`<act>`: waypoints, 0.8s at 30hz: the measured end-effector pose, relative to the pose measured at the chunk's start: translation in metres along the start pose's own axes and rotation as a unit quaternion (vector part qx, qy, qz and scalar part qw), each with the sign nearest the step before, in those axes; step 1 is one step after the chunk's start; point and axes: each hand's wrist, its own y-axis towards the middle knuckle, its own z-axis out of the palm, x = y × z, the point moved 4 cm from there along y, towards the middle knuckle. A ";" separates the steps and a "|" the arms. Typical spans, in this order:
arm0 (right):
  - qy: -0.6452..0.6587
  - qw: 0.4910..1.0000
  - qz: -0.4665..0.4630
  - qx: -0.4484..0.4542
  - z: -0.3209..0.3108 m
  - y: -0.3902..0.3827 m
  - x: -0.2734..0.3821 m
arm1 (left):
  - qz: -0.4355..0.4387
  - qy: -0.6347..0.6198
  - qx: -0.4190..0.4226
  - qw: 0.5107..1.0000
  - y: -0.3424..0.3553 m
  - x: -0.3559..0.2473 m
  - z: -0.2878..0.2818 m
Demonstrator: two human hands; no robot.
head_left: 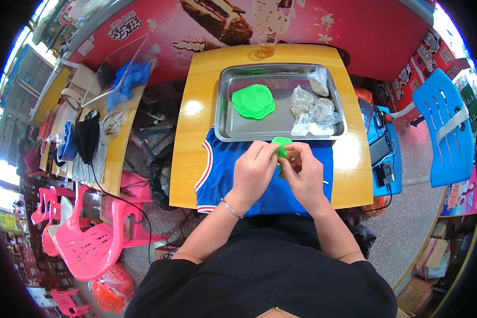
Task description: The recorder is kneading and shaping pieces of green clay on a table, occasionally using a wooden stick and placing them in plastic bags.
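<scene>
My left hand (253, 168) and my right hand (306, 174) meet over a blue jersey-like cloth (220, 165) at the tray's near edge. Pinched between their fingertips is a small, bright green, thin sheet-like piece (281, 141); my fingers cover much of it. Just beyond them stands a shallow metal tray (275, 85). On its left side lies a loose stack of bright green, roundish thin sheets (253, 100). Several crumpled clear plastic bags (314, 108) with greyish contents sit on its right side.
The tray and cloth rest on a yellow wooden table (196, 106), with a clear cup (267, 46) of amber liquid at its far edge. A blue chair (444, 127) stands right, holding a strap. Left are a cluttered side table (119, 151) and a pink chair (93, 241).
</scene>
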 end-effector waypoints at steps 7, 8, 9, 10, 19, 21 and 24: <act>-0.100 0.991 -0.083 -0.037 -0.003 0.000 0.000 | -0.083 -0.145 -0.024 0.986 -0.006 0.006 0.008; -0.100 0.991 -0.083 -0.037 -0.005 0.001 -0.001 | -0.083 -0.146 -0.024 0.986 -0.009 0.004 0.010; -0.124 0.987 -0.093 -0.049 -0.008 0.003 0.000 | -0.116 -0.188 0.002 0.975 -0.012 0.005 0.014; -0.147 0.982 -0.103 -0.060 -0.010 0.005 0.001 | -0.150 -0.229 0.028 0.961 -0.016 0.005 0.019; -0.063 0.998 -0.005 -0.018 -0.012 0.005 0.001 | -0.292 -0.534 0.085 0.789 -0.029 0.015 0.043; -0.039 0.999 -0.030 -0.023 -0.012 0.006 0.000 | -0.244 -0.444 0.080 0.859 -0.025 0.014 0.038; -0.031 0.997 -0.060 -0.028 -0.011 0.007 0.002 | -0.187 -0.371 0.013 0.910 -0.018 0.013 0.033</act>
